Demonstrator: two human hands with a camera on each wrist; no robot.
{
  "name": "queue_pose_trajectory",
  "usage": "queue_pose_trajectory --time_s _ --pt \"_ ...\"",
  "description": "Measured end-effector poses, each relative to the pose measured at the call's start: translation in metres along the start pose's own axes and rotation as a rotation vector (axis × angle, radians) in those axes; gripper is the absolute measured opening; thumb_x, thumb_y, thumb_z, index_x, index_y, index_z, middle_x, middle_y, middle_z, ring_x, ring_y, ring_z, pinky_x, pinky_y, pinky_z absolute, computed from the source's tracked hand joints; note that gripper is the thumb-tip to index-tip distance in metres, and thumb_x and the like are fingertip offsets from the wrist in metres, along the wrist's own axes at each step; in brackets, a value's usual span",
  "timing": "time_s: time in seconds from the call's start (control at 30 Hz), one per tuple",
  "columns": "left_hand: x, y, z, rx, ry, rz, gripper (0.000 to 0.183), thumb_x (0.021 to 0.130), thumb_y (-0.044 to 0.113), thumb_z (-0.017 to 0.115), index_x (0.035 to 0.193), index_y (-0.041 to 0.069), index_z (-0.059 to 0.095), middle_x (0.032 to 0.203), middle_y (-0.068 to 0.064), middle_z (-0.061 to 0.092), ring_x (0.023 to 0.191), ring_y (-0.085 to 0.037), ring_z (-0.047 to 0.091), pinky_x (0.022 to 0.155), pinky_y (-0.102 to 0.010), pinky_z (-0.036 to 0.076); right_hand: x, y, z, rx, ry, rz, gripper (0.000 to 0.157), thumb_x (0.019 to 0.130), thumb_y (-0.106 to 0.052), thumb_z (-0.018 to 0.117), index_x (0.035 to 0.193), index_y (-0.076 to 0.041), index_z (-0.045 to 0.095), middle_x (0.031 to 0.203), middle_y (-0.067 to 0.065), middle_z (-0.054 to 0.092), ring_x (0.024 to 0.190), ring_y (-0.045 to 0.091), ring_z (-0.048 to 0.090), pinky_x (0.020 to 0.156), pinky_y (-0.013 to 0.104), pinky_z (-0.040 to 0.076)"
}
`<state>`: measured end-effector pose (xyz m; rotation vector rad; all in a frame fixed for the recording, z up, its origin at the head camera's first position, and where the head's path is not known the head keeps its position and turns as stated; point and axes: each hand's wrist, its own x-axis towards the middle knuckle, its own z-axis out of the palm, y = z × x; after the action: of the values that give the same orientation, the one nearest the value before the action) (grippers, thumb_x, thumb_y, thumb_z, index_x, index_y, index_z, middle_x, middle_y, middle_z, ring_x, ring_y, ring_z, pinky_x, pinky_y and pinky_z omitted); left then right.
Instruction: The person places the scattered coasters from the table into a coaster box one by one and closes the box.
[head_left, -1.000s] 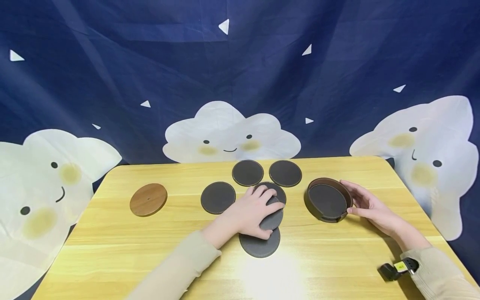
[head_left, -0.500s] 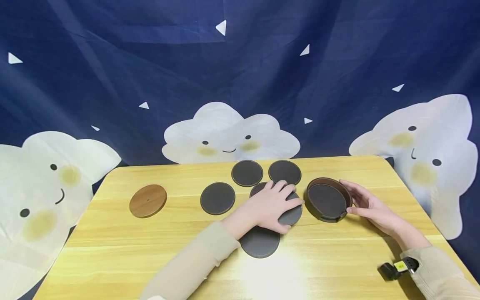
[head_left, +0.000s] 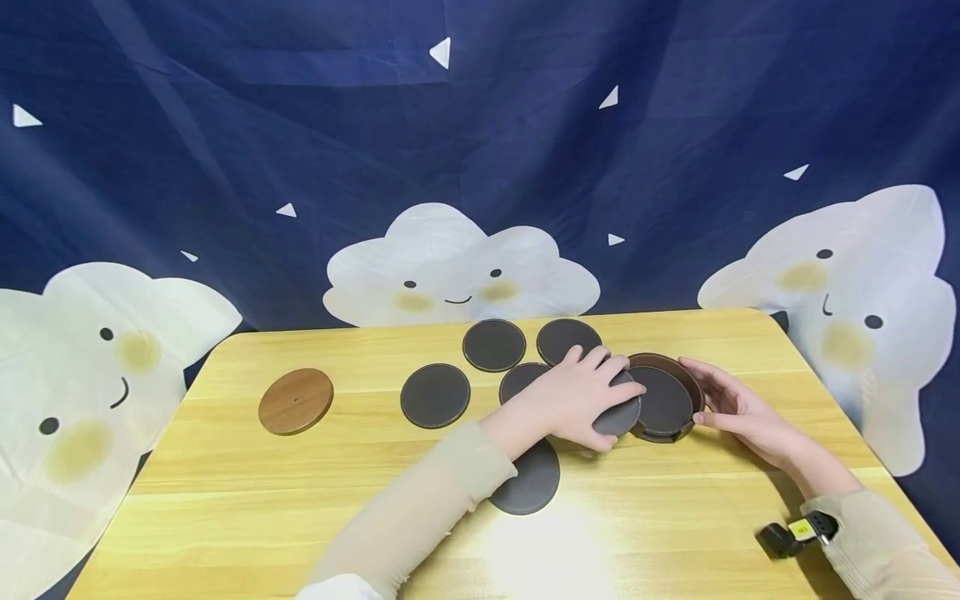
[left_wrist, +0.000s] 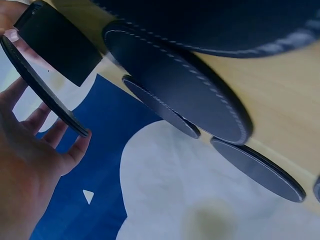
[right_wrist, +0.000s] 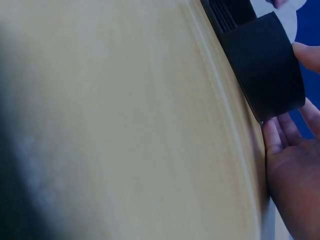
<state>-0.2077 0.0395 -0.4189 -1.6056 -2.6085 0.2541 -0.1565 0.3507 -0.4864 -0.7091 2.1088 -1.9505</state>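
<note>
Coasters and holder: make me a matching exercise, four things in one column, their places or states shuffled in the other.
Things:
1. wooden disc
2. coaster in the left hand
3. coaster holder
4. nearest coaster

Places or states:
A. lifted and tilted, at the holder's rim
B. alone at the table's left
C. touched by the right hand
D. flat, partly under the left forearm

Pairs: 1-B, 2-A, 3-C, 4-D
</note>
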Motion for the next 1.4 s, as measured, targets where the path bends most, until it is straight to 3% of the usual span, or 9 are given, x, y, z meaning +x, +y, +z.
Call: queue_pose_trajectory --time_s 0.4,0.83,1.4 --pt "0.035 0.007 -0.003 0.036 -0.06 -0.037 0.082 0.091 0.076 0.057 0.163 0.042 0.035 0.163 0.004 0.038 0.146 -0.019 0.038 0.111 -0.044 0.039 -0.001 0.0 0.0 -0.004 0.004 0.012 0.078 0.094 0.022 0.051 0.165 0.002 0.027 0.158 -0.017 0.049 0.141 -0.009 0.047 0.11 0.007 0.034" --pt "0.068 0.022 -0.009 0.007 -0.086 -0.056 0.078 0.09 0.077 0.059 0.158 0.044 0.041 0.156 0.009 0.041 0.141 -0.015 0.04 0.11 -0.04 0.037 0.0 -0.001 0.0 0.018 -0.014 -0.015 0.079 0.093 0.025 0.048 0.165 0.004 0.025 0.161 -0.019 0.047 0.145 -0.01 0.043 0.113 0.006 0.031" --pt "0.083 0.031 -0.004 -0.002 -0.087 -0.077 0.077 0.087 0.079 0.061 0.155 0.045 0.045 0.155 0.01 0.042 0.139 -0.014 0.039 0.112 -0.038 0.034 0.0 -0.003 0.001 0.025 -0.021 0.002 0.08 0.094 0.024 0.048 0.166 -0.002 0.027 0.159 -0.017 0.048 0.136 -0.005 0.053 0.108 0.01 0.042"
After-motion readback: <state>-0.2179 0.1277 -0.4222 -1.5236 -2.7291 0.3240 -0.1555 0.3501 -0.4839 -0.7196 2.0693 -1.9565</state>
